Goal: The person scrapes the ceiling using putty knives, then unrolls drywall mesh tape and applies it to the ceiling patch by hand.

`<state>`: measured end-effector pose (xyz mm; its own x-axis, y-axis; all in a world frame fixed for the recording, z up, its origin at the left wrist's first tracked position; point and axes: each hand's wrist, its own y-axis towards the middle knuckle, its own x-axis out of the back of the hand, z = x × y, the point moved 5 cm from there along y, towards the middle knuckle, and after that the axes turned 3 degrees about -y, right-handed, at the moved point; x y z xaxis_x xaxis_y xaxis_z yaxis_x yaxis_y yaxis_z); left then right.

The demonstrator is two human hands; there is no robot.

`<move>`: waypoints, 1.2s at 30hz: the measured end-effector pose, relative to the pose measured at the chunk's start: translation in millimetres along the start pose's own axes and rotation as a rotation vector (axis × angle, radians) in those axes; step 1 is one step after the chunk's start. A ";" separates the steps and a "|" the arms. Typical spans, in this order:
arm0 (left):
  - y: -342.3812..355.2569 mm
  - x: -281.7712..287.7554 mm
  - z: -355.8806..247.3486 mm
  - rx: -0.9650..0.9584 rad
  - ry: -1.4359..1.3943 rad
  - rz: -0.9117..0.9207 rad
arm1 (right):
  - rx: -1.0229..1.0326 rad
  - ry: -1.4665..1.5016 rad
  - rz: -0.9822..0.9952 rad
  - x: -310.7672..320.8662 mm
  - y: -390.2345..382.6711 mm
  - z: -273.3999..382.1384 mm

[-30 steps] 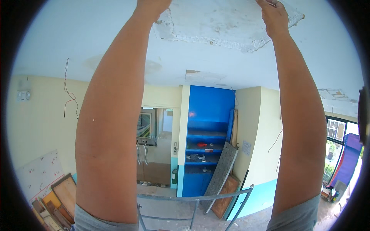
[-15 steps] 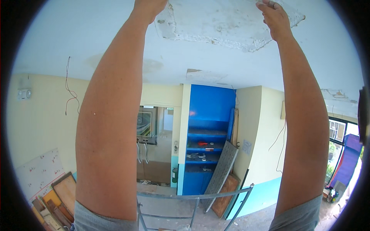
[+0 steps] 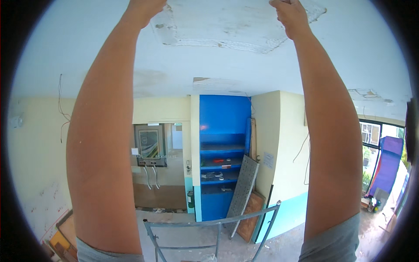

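Note:
Both arms reach overhead to a rough-edged whitish patch (image 3: pixel 222 26) in the ceiling, its border lined with crumbly white plaster. My left hand (image 3: pixel 148 11) is beside the patch's left edge, partly cut off by the top of the picture. Its fingers look curled, but what they grip is out of sight. Over the patch's right part, my right hand (image 3: pixel 291 17) has bent, closed fingers. A small dark thing shows at the fingers, too little of it to name.
A grey metal scaffold rail (image 3: pixel 214 218) stands in front of me, below. Beyond are blue shelves (image 3: pixel 222 174) with small items, a leaning perforated plank (image 3: pixel 242 192) and a glass door (image 3: pixel 159 183). Loose wires (image 3: pixel 62 105) hang from the ceiling at left.
The view has shifted, so the room and both arms sit further left in the picture. Both hands stay up at the ceiling patch, closed as before.

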<state>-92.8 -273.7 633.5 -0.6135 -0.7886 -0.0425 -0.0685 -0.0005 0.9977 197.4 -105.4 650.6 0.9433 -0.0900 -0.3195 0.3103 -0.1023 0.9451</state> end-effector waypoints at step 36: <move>-728.5 -56.2 257.3 0.878 0.007 0.822 | -0.882 -0.439 1.279 271.4 -720.6 24.5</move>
<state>-210.9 -70.8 -104.8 -0.7210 -0.3603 0.5919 -0.1734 0.9208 0.3493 226.9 -80.4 -118.8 0.5676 0.0575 0.8213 -0.4991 0.8174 0.2877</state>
